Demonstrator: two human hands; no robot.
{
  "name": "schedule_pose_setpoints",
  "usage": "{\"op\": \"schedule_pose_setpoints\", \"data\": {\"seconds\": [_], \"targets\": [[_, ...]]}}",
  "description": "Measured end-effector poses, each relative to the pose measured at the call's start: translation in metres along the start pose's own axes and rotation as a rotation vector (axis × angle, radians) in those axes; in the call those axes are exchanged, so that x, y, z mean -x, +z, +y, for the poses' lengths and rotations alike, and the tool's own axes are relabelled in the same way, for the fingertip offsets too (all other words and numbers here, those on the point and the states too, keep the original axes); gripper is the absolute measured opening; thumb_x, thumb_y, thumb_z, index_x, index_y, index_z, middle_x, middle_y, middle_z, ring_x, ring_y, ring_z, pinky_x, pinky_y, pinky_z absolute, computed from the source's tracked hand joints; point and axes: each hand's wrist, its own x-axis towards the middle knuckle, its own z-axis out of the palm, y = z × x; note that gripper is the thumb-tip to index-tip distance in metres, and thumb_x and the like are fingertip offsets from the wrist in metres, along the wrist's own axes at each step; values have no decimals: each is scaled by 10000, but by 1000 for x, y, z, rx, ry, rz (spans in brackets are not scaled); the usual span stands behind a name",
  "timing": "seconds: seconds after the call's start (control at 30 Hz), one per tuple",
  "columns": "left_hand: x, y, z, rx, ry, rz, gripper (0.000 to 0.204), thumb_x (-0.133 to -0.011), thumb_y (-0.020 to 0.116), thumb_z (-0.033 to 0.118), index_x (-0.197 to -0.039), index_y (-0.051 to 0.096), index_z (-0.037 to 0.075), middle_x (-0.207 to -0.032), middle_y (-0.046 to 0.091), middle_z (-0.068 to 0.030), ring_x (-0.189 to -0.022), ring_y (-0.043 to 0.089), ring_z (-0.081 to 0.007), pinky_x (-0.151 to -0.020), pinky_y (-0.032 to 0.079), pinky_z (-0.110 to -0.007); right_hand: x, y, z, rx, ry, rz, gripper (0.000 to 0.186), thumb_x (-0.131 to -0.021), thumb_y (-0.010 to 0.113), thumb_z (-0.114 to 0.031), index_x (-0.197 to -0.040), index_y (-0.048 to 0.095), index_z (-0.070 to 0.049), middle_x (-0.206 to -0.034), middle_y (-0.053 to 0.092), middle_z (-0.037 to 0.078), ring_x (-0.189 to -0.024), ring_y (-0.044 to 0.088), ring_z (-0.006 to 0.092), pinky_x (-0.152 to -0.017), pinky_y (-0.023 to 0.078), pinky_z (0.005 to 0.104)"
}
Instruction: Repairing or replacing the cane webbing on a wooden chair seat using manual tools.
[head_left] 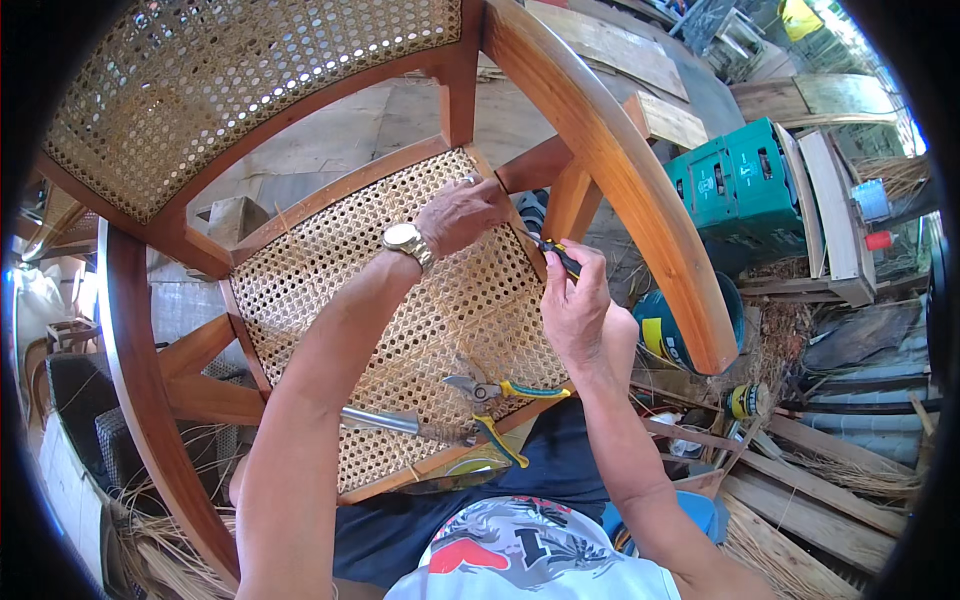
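Observation:
A wooden armchair has a woven cane seat (400,300) and a cane back (250,90). My left hand (462,215), with a watch (403,238) on its wrist, rests at the seat's right edge near the back corner. Its fingers are curled down at the frame, and what they pinch is hidden. Closed round the black and yellow handle of a screwdriver-like tool (565,262), my right hand (580,305) points its thin tip at the seat's right rail. Pruning shears (482,392) with yellow-green handles lie spread on the cane, beside a metal-handled tool (385,420).
The curved right armrest (620,170) arches beside my right hand; the left armrest (150,390) stands opposite. A green crate (735,190), a dark bucket (690,325) and a small yellow-black can (745,401) sit to the right. Wooden planks (810,500) and loose cane strips (175,545) lie around.

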Motion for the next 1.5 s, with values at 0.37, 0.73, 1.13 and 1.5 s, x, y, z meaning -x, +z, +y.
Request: {"op": "schedule_pose_setpoints", "data": {"seconds": [0.37, 0.73, 1.13, 1.5], "targets": [[-3, 1, -4, 399, -163, 149, 163, -933, 700, 285, -993, 756, 145, -1156, 665, -94, -1067, 642, -322, -921, 509, -435, -4, 18, 4, 23, -38, 33, 308, -909, 711, 44, -1142, 513, 10, -1056, 636, 228, -940, 675, 395, -772, 583, 433], [-3, 7, -7, 453, -257, 150, 203, -887, 745, 301, -976, 760, 119, -1144, 664, -103, -1055, 651, -325, -922, 518, -424, -9, 22, 4, 50, -61, 27, 285, -922, 702, 21, -1132, 509, 9, -1032, 611, 227, -912, 665, 403, -733, 575, 438], [0, 17, -4, 495, -327, 229, 158, -842, 757, 308, -932, 782, 180, -1147, 684, -57, -1068, 662, -298, -943, 525, -427, -19, 22, -13, 100, -13, -73, 230, -939, 684, -20, -1090, 513, 12, -970, 612, 209, -854, 667, 392, -712, 558, 453], [2, 17, -4, 484, -292, 198, 131, -886, 739, 292, -986, 811, 246, -1177, 691, -33, -1114, 632, -261, -990, 484, -412, -18, 23, -10, 52, 166, -20, 217, -960, 703, -67, -1075, 537, 12, -937, 660, 200, -810, 714, 305, -679, 581, 388]]}}
